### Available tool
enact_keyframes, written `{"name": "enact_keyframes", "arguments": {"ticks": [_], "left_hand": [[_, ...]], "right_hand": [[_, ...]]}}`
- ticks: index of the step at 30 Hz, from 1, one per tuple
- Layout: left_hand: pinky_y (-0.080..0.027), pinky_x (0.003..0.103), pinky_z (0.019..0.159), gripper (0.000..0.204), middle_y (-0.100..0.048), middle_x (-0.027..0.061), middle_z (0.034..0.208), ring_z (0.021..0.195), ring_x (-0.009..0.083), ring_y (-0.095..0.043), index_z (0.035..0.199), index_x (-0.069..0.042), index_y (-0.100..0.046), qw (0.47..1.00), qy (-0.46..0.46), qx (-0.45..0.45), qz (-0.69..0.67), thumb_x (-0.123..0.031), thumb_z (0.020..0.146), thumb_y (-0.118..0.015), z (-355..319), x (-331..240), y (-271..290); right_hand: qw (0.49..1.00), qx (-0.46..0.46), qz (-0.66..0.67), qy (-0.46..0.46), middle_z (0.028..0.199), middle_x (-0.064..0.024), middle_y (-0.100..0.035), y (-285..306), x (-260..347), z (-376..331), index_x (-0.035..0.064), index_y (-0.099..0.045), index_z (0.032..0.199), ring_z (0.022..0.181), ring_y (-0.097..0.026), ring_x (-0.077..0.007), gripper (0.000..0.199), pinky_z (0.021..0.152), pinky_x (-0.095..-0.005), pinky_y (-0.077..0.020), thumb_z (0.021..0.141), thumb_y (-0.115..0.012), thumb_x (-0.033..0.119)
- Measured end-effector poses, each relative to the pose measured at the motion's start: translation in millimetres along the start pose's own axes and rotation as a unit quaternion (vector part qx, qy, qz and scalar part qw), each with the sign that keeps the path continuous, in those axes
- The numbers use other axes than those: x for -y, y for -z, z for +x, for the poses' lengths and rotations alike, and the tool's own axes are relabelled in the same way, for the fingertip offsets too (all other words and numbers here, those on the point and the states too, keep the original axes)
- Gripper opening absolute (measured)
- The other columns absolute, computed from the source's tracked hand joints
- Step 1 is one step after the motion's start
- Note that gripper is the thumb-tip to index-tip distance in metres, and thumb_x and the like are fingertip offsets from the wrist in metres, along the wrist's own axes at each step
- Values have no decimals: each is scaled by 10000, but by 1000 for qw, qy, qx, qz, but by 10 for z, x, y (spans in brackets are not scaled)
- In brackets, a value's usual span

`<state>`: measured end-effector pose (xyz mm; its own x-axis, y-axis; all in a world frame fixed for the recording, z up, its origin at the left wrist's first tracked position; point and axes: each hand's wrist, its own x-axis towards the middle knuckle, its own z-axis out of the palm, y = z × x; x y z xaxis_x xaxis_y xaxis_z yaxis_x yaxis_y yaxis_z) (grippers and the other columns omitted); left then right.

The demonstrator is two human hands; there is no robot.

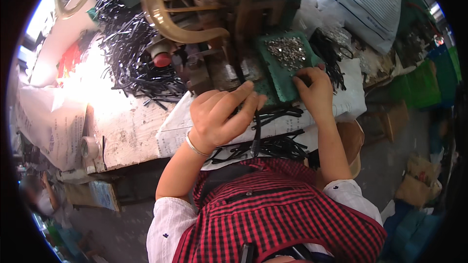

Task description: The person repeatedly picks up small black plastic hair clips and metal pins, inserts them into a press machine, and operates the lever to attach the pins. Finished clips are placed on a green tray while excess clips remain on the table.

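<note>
My left hand (222,114) is in front of the machine (214,65), thumb and fingers closed on a thin black cord. The cord (257,134) hangs below the fingers and ends in a ribbed piece near my apron. Over the right side of a green tray (275,80) is my right hand (316,92), its thumb and forefinger curled together at the tray's inside. Whatever sits between those fingertips is too small to make out. Small shiny metal pieces (286,51) are heaped in the tray's far part.
A large pile of black cords (131,44) covers the table's left back. More black cords (273,147) lie before me on a white sack (175,134). A red button (162,59) and a clear curved hose (161,22) jut from the machine. Tape (89,147) stands at the left edge.
</note>
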<state>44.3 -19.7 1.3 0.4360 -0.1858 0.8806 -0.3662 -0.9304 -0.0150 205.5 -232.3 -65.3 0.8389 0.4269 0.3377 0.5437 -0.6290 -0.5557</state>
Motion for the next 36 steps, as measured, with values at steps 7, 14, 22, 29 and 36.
{"name": "enact_keyframes", "arguments": {"ticks": [7,14,22,29,36], "left_hand": [[-556,303,620,329,-766,157,1143,722,205,-718,1060,-52,-750,980,183,27,-78,-56,748,-854,-327,-387,279],[-534,311,715,237,-698,98,937,814,206,-665,1068,-36,-762,941,264,-6,212,78,860,-758,-616,464,1109],[-555,413,764,150,-676,111,1072,951,305,-670,936,-82,-726,912,236,117,314,-8,807,-699,-1564,1689,808],[-533,356,656,213,-740,112,832,696,274,-682,1084,-109,-786,830,556,42,-28,-162,898,-697,-734,1711,740],[-581,463,730,519,-735,168,823,801,354,-719,1321,-240,-714,801,449,325,227,-138,824,-606,-1268,1745,685]], "right_hand": [[988,-63,-114,81,936,-110,-688,-235,41,35,74,-706,886,921,-664,-333,90,840,-452,-528,833,-757,126],[973,-101,188,-94,925,-50,-720,-11,-75,-6,21,-727,1016,834,-663,-133,89,805,-274,-513,950,-692,70],[980,-58,178,-68,917,-43,-723,-193,331,123,27,-746,1101,871,-655,-125,175,858,-276,-497,940,-715,85],[966,-42,247,-62,945,-27,-738,-241,292,147,23,-748,1094,885,-644,-90,166,863,-248,-487,936,-704,51],[970,-119,206,-55,1067,-75,-768,-207,-102,-3,10,-755,1114,1010,-686,-141,189,1065,-295,-451,931,-715,33]]}}
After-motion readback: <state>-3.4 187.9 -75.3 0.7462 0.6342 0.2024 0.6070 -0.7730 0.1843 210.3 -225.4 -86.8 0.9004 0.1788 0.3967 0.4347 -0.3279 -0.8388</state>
